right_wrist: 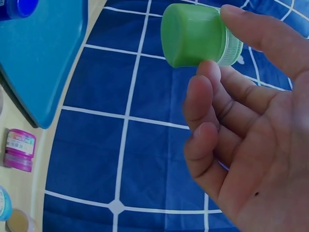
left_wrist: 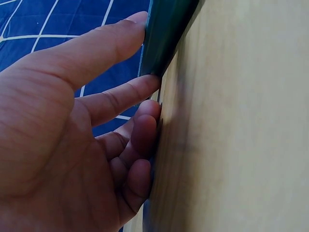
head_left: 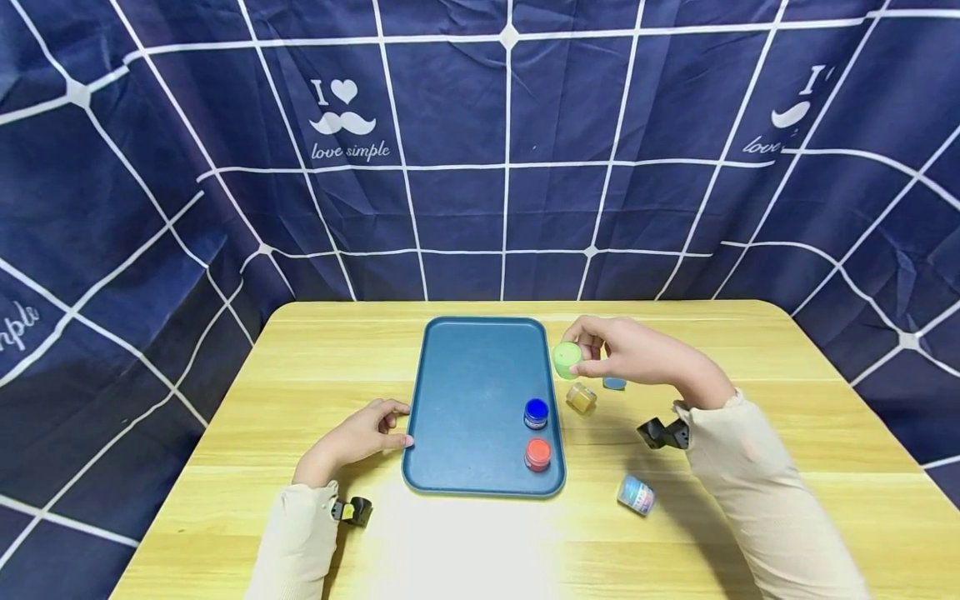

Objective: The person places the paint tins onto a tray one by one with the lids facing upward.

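Thumb and forefinger of the left hand (head_left: 367,432) pinch the left edge of the blue tray (head_left: 480,392). Blue jar (head_left: 536,413) and red jar (head_left: 537,454) stand on the tray's right side. Just beyond its right rim, toward the far end, hangs the green jar (head_left: 567,360), pinched between thumb and fingers of the right hand (head_left: 630,350), much the nearer hand. From that jar, the tray lies directly left; its squat axis looks roughly upright. The left wrist view shows the forefinger low against the tray; the right wrist view adds the green jar's clear ribbed rim, which the head view does not show clearly.
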`<state>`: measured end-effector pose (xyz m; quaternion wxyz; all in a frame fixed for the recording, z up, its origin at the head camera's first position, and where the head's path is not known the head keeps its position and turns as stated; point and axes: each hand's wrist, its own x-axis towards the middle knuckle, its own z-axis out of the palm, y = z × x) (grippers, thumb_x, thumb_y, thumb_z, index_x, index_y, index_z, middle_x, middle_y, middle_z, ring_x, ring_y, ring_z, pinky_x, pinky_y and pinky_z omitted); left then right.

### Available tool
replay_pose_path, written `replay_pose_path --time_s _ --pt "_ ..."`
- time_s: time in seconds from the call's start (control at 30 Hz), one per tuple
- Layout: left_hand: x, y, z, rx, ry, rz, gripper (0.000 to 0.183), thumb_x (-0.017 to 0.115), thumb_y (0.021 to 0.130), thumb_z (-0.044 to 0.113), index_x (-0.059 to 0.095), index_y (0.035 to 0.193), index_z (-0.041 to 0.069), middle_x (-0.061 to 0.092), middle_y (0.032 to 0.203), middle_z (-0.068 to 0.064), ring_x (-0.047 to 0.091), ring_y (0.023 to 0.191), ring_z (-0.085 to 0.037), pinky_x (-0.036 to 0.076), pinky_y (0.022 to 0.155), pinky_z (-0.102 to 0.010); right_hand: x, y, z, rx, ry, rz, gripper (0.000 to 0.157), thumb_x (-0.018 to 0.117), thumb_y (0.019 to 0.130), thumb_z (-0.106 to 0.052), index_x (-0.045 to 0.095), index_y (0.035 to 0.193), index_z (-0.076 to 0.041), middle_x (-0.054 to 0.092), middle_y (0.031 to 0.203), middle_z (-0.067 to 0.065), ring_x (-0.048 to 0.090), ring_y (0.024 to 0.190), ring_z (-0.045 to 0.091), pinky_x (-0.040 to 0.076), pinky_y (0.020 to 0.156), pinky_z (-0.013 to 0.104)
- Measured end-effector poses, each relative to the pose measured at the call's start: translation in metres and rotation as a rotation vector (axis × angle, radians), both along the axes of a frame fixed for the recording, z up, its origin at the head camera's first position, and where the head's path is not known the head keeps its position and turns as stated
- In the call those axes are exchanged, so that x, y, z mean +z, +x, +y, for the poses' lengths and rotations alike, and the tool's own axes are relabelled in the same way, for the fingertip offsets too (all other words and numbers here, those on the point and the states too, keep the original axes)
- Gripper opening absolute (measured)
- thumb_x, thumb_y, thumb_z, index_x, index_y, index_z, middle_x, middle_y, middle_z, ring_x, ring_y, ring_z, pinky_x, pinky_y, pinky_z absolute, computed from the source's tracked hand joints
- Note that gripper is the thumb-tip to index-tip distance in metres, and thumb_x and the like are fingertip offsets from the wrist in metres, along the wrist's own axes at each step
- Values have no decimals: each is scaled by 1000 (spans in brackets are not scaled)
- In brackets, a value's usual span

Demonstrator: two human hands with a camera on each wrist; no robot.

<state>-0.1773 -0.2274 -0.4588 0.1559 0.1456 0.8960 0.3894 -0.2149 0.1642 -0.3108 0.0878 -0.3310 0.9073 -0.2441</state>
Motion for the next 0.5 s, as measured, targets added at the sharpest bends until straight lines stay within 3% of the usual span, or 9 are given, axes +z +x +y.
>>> replay_pose_path --time_s 0.5 --pt "-3 -1 -3 -8 10 4 52 73 86 26 55 126 -1 46 93 -6 42 84 -18 36 73 -28 -33 -25 -2 3 -29 -90 28 69 86 -15 56 108 -4 59 80 1 54 73 13 46 64 24"
